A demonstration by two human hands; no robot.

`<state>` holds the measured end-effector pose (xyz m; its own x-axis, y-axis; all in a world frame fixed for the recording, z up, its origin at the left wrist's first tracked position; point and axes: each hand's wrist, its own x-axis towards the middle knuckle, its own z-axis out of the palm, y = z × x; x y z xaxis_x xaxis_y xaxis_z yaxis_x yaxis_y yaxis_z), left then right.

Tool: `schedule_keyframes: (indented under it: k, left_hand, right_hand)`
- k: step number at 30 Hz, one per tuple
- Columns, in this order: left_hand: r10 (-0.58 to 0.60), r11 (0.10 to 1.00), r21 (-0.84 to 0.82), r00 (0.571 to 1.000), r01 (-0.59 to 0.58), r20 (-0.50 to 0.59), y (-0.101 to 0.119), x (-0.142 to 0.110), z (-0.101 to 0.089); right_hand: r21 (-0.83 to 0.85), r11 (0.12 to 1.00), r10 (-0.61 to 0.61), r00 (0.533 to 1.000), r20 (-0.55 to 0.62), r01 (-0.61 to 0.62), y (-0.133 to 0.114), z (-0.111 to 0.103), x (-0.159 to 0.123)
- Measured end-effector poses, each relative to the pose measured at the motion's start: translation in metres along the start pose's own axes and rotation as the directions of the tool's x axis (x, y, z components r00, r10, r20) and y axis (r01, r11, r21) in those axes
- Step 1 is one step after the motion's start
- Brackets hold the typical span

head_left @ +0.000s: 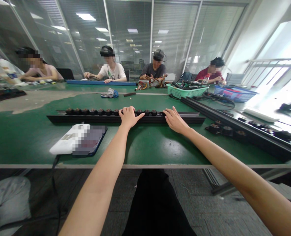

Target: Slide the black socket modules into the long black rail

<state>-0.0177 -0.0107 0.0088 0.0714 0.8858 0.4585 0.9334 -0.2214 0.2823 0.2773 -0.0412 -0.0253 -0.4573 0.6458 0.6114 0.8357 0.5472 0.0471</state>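
Note:
A long black rail (101, 119) lies across the green table in front of me, a row of black round parts (93, 112) seated along its top. My left hand (130, 118) rests over the middle of the row, thumb spread to the right and fingers draped across the parts; their undersides are hidden. Further right, my right hand (173, 119) reaches over the rail, its fingertips against a dark piece that looks like another round part (163, 114). Between my hands, more of these parts (154, 112) show.
A white device (64, 144) and a phone (96, 141) lie front left. At right, another black rail (224, 116) runs diagonally, with loose round parts (214, 127) beside it. Behind stand a green basket (187, 91) and a blue basket (236, 94). Several people sit opposite.

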Motion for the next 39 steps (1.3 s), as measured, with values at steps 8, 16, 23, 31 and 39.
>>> schedule_keyframes:
  k: [8,16,23,31,39]
  left_hand:
    - [0.005,1.000,0.005,1.000,-0.005,-0.017,0.0000,0.0002,0.0020]
    - [-0.004,1.000,0.007,1.000,0.004,0.005,0.0013,-0.0005,-0.0007]
    - [-0.003,1.000,0.003,1.000,0.003,0.002,0.0010,-0.0007,-0.0008]
    - [-0.007,1.000,0.003,1.000,0.007,0.018,0.0022,-0.0011,-0.0025]
    - [-0.003,1.000,0.008,1.000,0.003,0.012,0.0021,-0.0009,-0.0011]
  right_hand:
    - [-0.007,1.000,0.018,1.000,0.003,-0.018,0.0026,-0.0008,-0.0013]
    - [0.005,0.998,0.059,0.998,-0.034,-0.059,0.0046,-0.0034,-0.0020]
    - [0.008,0.996,0.084,0.996,-0.013,-0.084,0.0047,-0.0046,-0.0025]
    - [0.023,0.997,0.073,0.997,0.007,-0.073,0.0040,0.0002,-0.0040]
    - [0.020,0.997,0.080,0.997,0.003,-0.080,0.0088,0.0025,-0.0043]
